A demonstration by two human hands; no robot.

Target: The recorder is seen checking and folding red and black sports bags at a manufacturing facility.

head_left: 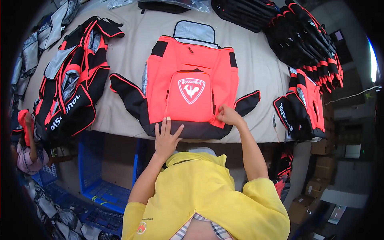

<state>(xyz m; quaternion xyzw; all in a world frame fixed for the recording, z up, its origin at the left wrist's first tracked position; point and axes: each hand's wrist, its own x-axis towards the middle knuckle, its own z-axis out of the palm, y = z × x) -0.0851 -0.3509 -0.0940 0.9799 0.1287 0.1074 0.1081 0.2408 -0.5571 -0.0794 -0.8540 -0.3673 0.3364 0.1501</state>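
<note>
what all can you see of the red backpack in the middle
The backpack is coral red with a black base, in what looks like fabric. It lies front up on the pale table, base at the near edge. A zipped front pocket bears a white shield emblem; a silvery, black-edged flap sticks out at the top, and black side flaps spread left and right. The left hand rests spread over the base; the right hand curls at the pocket's lower right, its grip unclear.

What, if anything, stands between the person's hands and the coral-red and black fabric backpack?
Nothing visible: the left hand rests, spread, on the lower front of the coral-red and black fabric backpack, and the right hand, curled, is at the lower right corner of its front pocket.
</note>
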